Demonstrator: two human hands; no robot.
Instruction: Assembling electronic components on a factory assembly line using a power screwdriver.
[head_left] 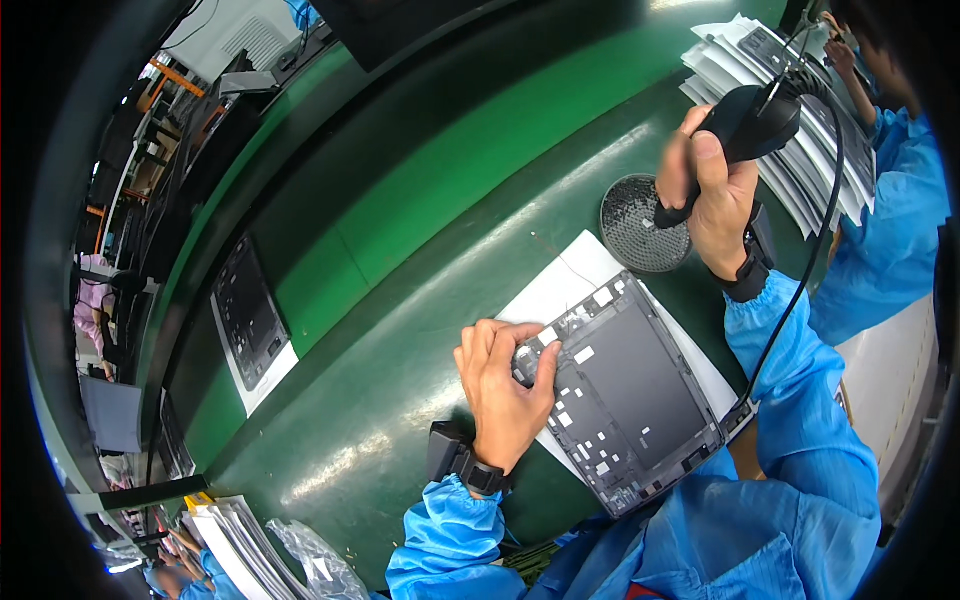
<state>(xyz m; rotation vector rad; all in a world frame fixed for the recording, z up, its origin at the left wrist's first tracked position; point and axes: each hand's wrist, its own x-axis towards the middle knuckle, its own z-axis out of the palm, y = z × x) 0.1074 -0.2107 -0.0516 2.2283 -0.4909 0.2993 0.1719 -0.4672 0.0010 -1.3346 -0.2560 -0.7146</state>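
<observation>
Dark grey panel (640, 365), thin and flat like a laptop shell, lies inner face up on a white sheet (582, 262) on the green bench (390, 310), turned askew, its near edge close to the worker's blue jacket (745, 520). Small white stickers (585, 355) dot the face.

Left hand (508, 385): at the panel's left corner, thumb over the face, forefinger by the edge. Thumb and forefinger stand apart; cannot tell from here whether they pinch the corner or just steady it.

Right hand (715, 190): raised, fingers wrapped firmly round the handle of a black scanner (752, 122). Its cord (838, 170) loops down past the right sleeve. Round metal dish (648, 245) sits just below that hand, off the sheet's far corner.

Handling, my judgement: panel looks light for its spread, stiff across the middle, likely to flex a little if raised by one corner. Smooth face, probably slides easily on the sheet. Fittings along the rim look delicate; stickers could lift under a rubbing thumb. Best hold: opposite outer edges, fingertips under, palms off the face. Scanner looks solid, easy by its handle; the cord may drag.

Second panel (250, 310) lies farther left on its own sheet. Paper stack (800, 175) beyond the scanner, beside a co-worker in blue (890, 265).
</observation>
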